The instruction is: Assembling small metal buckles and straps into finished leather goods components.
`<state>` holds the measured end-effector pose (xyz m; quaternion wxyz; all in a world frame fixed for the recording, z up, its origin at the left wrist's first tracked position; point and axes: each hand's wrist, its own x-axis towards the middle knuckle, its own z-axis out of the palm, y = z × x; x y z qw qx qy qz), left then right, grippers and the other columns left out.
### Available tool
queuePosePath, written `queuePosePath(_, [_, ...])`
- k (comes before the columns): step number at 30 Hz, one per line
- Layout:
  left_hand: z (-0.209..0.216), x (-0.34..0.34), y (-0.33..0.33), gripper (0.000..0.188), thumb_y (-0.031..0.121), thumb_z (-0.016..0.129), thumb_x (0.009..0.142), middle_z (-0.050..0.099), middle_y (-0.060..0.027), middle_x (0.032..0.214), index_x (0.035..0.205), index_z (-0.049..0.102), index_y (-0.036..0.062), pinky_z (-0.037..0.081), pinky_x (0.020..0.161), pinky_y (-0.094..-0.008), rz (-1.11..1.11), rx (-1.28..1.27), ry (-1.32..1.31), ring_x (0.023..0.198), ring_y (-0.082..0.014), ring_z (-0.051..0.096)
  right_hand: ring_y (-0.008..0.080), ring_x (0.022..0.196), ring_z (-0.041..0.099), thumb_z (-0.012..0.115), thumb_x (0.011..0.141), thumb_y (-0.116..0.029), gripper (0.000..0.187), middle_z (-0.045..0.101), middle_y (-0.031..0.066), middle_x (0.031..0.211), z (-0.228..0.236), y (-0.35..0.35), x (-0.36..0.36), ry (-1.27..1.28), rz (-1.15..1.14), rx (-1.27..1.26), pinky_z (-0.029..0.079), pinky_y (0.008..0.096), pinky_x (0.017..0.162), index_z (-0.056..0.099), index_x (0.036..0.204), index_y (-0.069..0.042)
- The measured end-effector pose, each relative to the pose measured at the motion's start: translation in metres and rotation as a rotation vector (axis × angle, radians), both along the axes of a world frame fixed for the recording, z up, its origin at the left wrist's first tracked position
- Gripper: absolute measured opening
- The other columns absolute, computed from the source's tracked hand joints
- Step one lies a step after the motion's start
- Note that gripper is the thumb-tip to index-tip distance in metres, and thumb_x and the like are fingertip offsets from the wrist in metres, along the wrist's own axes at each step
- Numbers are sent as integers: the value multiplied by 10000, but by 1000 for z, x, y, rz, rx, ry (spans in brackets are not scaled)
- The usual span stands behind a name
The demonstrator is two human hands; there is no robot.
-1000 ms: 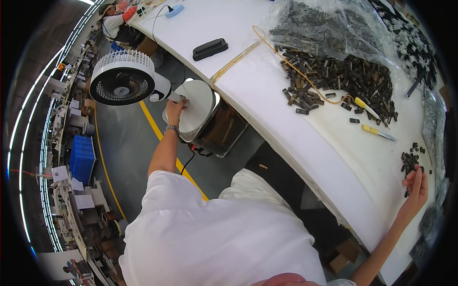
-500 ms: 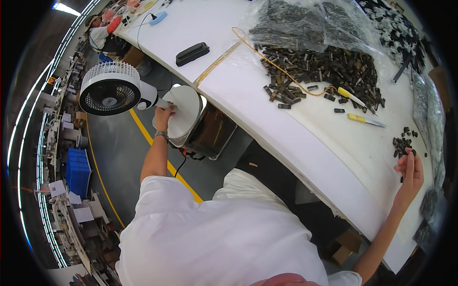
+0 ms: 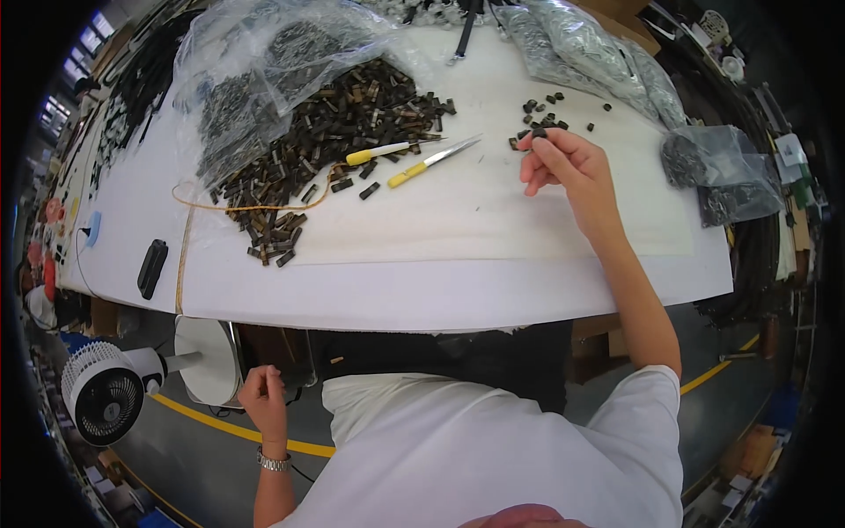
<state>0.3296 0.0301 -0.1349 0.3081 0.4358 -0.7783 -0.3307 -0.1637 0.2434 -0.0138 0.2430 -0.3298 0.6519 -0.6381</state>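
Our left hand [image 3: 264, 398] has come away from the fan's pole [image 3: 182, 361], where it was half a second ago, and our view has swung round so that the white worktable [image 3: 458, 295] now runs across in front of us. Measured from the yellow-handled knife [image 3: 429, 163], that hand is well to the left and nearer to us, past the table's edge, curled into a loose fist near a round white disc [image 3: 204, 365]; we cannot tell whether anything is inside it. Right of the knife, our right hand [image 3: 568, 163] still pinches a small black bead-like piece [image 3: 540, 133] between thumb and forefinger, the other fingers bent. More small black pieces [image 3: 550, 122] lie scattered beside it, also right of the knife. Left of the knife we see a heap of dark oblong pieces [image 3: 370, 106], partly under clear plastic sheeting [image 3: 255, 88]. Just beside the knife lies another yellow-handled tool [image 3: 377, 153], and an orange cord [image 3: 264, 209] curves farther left, toward a black oblong case [image 3: 152, 269].
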Motion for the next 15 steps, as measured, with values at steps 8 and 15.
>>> queuePosePath(8, [150, -242, 6, 100, 6, 767, 862, 664, -93, 734, 884, 672, 30, 460, 525, -346, -893, -638, 237, 591, -263, 631, 124, 649, 672, 602, 1081, -240, 284, 713, 73, 804, -7, 7, -2, 23, 12, -41, 546, 240, 640, 693, 1027, 23])
queuePosePath(15, [126, -380, -16, 154, 173, 755, 914, 684, -99, 855, 934, 687, 37, 524, 732, -416, -943, -849, -8, 829, -303, 662, 81, 559, 617, 742, 999, -302, 335, 671, 31, 678, 8, 40, -42, 0, -331, 124, 490, 213, 532, 685, 830, -19])
